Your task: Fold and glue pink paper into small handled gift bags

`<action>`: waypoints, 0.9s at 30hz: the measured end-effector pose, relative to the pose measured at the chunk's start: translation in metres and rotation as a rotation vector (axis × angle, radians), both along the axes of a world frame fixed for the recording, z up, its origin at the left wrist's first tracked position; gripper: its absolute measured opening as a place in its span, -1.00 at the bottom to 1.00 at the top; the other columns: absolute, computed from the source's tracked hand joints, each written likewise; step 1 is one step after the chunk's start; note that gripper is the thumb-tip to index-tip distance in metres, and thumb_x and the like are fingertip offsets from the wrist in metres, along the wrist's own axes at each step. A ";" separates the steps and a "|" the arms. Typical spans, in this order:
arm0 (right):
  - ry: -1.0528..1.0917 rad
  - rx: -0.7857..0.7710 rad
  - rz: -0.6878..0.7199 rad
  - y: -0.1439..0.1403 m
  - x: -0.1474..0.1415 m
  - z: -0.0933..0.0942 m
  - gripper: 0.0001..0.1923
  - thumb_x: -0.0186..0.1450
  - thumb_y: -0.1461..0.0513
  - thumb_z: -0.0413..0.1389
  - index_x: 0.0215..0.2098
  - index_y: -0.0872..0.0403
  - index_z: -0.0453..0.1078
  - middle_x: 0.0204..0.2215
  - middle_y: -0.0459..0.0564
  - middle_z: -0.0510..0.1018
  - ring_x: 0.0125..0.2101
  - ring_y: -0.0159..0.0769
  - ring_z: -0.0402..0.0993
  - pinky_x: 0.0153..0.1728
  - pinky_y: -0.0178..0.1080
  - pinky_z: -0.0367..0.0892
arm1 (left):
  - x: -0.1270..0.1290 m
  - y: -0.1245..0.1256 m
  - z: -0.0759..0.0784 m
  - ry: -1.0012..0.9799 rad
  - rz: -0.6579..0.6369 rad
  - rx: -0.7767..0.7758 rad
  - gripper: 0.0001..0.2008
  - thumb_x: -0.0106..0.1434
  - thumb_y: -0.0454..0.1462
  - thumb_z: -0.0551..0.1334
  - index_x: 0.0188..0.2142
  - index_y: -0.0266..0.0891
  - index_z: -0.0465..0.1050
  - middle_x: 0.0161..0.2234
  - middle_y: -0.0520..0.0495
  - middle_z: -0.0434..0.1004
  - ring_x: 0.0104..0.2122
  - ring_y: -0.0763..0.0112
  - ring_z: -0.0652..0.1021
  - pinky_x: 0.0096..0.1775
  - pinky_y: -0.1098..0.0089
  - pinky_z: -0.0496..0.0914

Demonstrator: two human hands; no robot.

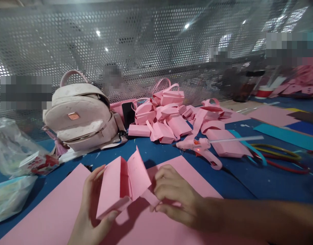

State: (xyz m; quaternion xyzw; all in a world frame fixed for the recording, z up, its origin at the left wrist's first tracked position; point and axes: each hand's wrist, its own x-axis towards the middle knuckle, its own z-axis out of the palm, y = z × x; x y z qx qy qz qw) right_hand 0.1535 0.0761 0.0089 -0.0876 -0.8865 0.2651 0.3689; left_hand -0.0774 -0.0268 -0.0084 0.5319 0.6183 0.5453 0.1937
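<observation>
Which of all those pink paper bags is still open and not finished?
The folded pink paper bag held between the left hand and right hand: its flaps stand open and it has no handle. The heaped pink paper bags behind are closed, some with handles.

**Hands folding a pink paper box on a blue table**

The left hand (91,207) grips a half-folded pink paper box (120,183) from its left side, thumb under the near edge. The right hand (175,197) pinches a flap at the box's right. Both rest over flat pink paper sheets (51,214). Beyond lies a pink hot-glue gun (197,145), a heap of finished pink paper bags (166,115), and, far left, a pale pink backpack (79,117).
</observation>
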 end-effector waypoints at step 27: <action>-0.126 -0.834 0.097 0.004 -0.011 -0.005 -0.63 0.35 0.06 0.21 -0.47 0.12 0.65 -0.47 0.05 0.65 -0.41 -0.24 0.56 -0.19 -0.19 0.49 | -0.050 0.013 -0.035 -0.185 0.168 0.262 -0.74 0.15 -0.07 0.41 -0.25 -0.10 0.50 -0.06 -0.05 0.51 0.06 0.14 0.53 -0.01 0.26 0.57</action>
